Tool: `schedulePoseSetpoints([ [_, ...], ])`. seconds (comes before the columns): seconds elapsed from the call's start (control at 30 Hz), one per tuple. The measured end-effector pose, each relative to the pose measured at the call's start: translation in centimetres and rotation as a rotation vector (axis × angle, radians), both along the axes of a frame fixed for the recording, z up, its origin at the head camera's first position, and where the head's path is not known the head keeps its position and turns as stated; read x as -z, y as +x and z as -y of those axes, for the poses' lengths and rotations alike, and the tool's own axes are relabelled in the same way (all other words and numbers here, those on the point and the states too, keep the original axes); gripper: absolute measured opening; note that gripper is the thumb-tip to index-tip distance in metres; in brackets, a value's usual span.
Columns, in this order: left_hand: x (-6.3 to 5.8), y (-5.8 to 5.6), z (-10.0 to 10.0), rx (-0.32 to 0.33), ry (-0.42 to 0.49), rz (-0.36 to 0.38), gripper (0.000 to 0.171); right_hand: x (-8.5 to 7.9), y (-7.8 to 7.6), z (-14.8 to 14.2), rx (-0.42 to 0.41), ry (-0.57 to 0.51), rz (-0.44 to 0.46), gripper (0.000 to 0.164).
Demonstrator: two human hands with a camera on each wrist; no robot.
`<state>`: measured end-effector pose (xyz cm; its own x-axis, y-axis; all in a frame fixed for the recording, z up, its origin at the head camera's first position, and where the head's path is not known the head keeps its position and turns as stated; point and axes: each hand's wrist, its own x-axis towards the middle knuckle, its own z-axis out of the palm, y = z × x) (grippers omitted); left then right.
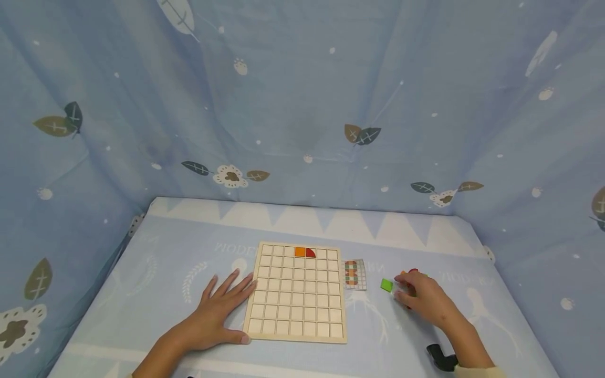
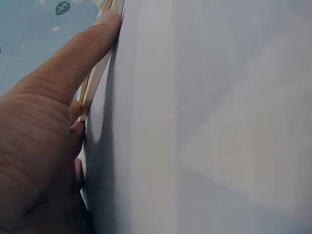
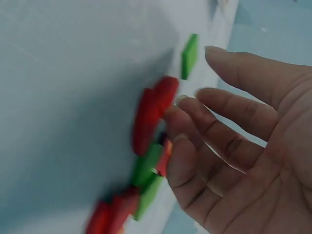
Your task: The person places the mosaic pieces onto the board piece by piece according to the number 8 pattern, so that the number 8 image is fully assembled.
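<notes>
A wooden grid board [image 1: 296, 298] lies on the table, an orange square [image 1: 300, 252] and a red quarter-round piece [image 1: 310, 253] side by side in its top row. Spread flat at the board's left side, my left hand [image 1: 215, 317] rests with its thumb at the near corner. In the left wrist view the thumb [image 2: 73, 58] lies along the board's edge. My right hand [image 1: 425, 299] is over a group of small pieces, fingers loosely bent and holding nothing. Red pieces [image 3: 145, 122] and green pieces [image 3: 146, 168] are close by its fingertips. A green square [image 1: 386, 285] lies just left of them.
A printed pattern card [image 1: 359, 274] lies against the board's right edge. Near the right forearm is a black object [image 1: 440, 358]. Blue patterned cloth [image 1: 302, 105] hangs behind and along both sides of the table.
</notes>
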<state>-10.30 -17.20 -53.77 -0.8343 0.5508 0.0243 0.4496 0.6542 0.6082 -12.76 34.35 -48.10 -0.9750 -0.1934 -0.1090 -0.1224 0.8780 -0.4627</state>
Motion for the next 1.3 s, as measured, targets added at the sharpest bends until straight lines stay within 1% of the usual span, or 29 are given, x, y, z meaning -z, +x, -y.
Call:
schedulePoseSetpoints([
  [0.1,0.1,0.0,0.1,-0.002,0.003,0.001,0.113,1.0,-0.1,0.5,0.001,0.01,-0.009,0.044],
  [0.2,0.2,0.0,0.1,-0.003,0.002,0.002,0.113,1.6,-0.1,1.0,0.016,0.015,-0.04,0.044],
  [0.3,0.3,0.0,0.1,-0.004,-0.003,0.0,0.113,1.9,-0.1,1.4,0.037,0.016,-0.072,0.041],
  [0.4,0.3,-0.1,0.1,-0.005,-0.006,0.004,0.113,2.1,-0.1,1.6,0.059,0.017,-0.088,0.034],
  [0.5,0.3,-0.1,0.1,-0.006,-0.011,0.009,0.113,2.1,0.0,1.7,0.099,0.006,-0.072,0.028],
  [0.63,0.3,-0.2,0.0,-0.005,-0.018,0.014,0.113,2.0,-0.1,1.7,0.147,-0.024,-0.024,0.025],
  [0.77,0.4,-0.2,-0.1,-0.005,-0.018,0.02,0.114,1.9,-0.3,1.5,0.157,-0.074,0.015,0.024],
  [0.9,0.4,-0.2,0.0,-0.006,-0.014,0.027,0.114,2.0,-0.3,1.3,0.171,-0.113,0.023,0.022],
  [1.0,0.4,-0.3,0.0,-0.005,-0.009,0.024,0.114,1.8,-0.3,1.3,0.175,-0.118,0.005,0.016],
  [1.1,0.3,-0.2,0.0,-0.003,-0.002,0.019,0.114,1.1,-0.4,1.7,0.163,-0.129,-0.02,0.01],
  [1.2,0.2,-0.2,0.0,-0.003,0.004,0.012,0.114,0.1,-0.9,2.7,0.126,-0.142,-0.057,0.008],
  [1.3,0.1,-0.1,0.0,-0.003,0.009,0.008,0.114,-1.0,-1.8,4.4,0.073,-0.152,-0.093,0.007],
])
